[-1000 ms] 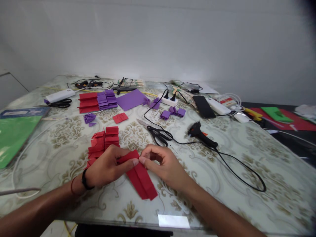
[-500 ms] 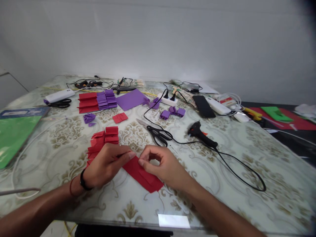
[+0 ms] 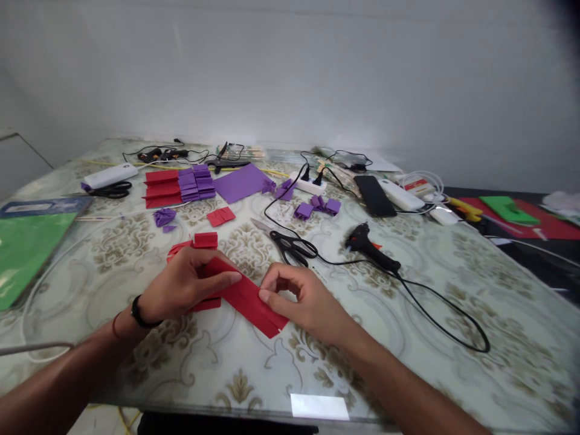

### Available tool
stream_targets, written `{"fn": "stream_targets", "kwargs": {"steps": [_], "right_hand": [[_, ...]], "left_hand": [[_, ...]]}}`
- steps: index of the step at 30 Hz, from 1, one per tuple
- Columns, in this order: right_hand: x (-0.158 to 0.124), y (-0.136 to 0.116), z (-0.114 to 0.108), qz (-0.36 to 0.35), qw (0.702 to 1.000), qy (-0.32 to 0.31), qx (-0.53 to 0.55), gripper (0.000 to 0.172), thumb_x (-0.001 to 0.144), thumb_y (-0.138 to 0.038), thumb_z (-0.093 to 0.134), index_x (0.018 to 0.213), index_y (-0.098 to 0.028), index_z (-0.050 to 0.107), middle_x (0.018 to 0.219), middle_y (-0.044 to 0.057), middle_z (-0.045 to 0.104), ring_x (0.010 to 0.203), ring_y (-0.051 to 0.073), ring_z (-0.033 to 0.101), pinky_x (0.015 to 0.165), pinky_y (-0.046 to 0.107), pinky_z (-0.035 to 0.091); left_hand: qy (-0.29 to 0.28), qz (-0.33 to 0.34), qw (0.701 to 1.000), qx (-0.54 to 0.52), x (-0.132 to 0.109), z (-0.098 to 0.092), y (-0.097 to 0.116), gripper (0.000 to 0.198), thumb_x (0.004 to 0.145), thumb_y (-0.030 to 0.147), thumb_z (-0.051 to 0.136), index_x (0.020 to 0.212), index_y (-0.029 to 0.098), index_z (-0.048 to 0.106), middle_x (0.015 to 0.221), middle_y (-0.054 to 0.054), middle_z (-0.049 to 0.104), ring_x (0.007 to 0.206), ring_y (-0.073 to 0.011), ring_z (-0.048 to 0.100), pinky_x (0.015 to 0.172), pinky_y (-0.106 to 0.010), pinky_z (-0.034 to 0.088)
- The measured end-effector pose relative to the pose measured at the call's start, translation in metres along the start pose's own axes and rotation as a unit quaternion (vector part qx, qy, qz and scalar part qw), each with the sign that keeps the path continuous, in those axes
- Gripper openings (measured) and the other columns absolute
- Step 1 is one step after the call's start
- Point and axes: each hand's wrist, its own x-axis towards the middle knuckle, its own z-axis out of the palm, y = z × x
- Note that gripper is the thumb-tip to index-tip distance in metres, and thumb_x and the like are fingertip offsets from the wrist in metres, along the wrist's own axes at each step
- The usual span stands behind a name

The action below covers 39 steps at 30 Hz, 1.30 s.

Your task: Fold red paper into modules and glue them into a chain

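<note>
A folded strip of red paper (image 3: pixel 247 299) lies on the patterned glass table (image 3: pixel 408 338) in front of me. My left hand (image 3: pixel 183 284) pinches its upper left end, fingers closed over it. My right hand (image 3: pixel 299 299) pinches the strip's right side between thumb and forefinger. Behind my left hand lies a pile of folded red paper pieces (image 3: pixel 202 241), partly hidden by the hand.
Black scissors (image 3: pixel 290 244) and a black glue gun (image 3: pixel 369 248) with a looping cord lie just beyond my hands. Farther back are stacks of red and purple paper (image 3: pixel 179 184), a purple sheet (image 3: pixel 240 181), a power strip (image 3: pixel 308 182), a phone (image 3: pixel 374 194). Green sheets (image 3: pixel 25 244) lie left.
The red strip has turned from steep to nearly flat across the table. My left hand has slid up and left along it; my right hand has stayed at its right side.
</note>
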Motion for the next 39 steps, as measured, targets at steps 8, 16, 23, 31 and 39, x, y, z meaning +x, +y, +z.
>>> {"fn": "stream_targets", "kwargs": {"steps": [8,16,23,31,39], "right_hand": [[0.001,0.002,0.004,0.002,1.000,0.002,0.001,0.012,0.089,-0.028,0.071,0.081,-0.019,0.068,0.072,-0.001,0.063,0.067,0.014,0.055,0.066,0.028,0.047],[-0.001,-0.001,-0.001,-0.011,1.000,0.028,-0.008,0.014,0.085,-0.026,0.071,0.074,-0.020,0.065,0.070,0.000,0.063,0.067,0.015,0.056,0.066,0.029,0.046],[0.001,0.002,-0.016,-0.042,0.995,0.092,-0.009,0.018,0.087,-0.028,0.072,0.073,-0.020,0.063,0.070,-0.001,0.060,0.066,0.014,0.053,0.064,0.029,0.042],[0.002,0.003,-0.008,-0.123,0.981,0.140,-0.061,0.006,0.092,-0.023,0.071,0.097,-0.022,0.072,0.095,0.003,0.066,0.088,0.019,0.063,0.083,0.034,0.051],[-0.001,-0.003,0.002,-0.064,0.992,0.062,-0.092,0.007,0.088,-0.020,0.071,0.082,-0.020,0.072,0.077,0.001,0.070,0.073,0.016,0.063,0.072,0.030,0.051]], "left_hand": [[-0.033,0.027,0.998,0.035,-0.005,0.014,0.002,0.012,0.089,0.030,0.076,0.089,0.022,0.086,0.083,-0.002,0.084,0.073,-0.0169,0.076,0.066,-0.021,0.056],[0.064,0.058,0.996,0.014,-0.004,-0.011,0.001,0.009,0.085,0.029,0.081,0.081,0.024,0.087,0.069,-0.001,0.081,0.059,-0.0147,0.070,0.054,-0.020,0.051],[0.264,0.015,0.964,-0.025,0.007,-0.046,-0.012,0.010,0.076,0.032,0.088,0.078,0.022,0.086,0.077,-0.003,0.082,0.066,-0.0172,0.072,0.059,-0.023,0.056],[0.056,0.032,0.994,0.085,-0.003,-0.002,0.001,0.025,0.095,0.040,0.069,0.091,0.021,0.086,0.075,-0.001,0.081,0.064,-0.0152,0.069,0.058,-0.021,0.051],[-0.016,0.061,0.997,0.042,-0.009,0.028,0.001,0.021,0.100,0.031,0.067,0.105,0.023,0.086,0.088,-0.002,0.085,0.074,-0.0166,0.075,0.068,-0.023,0.056]]}}
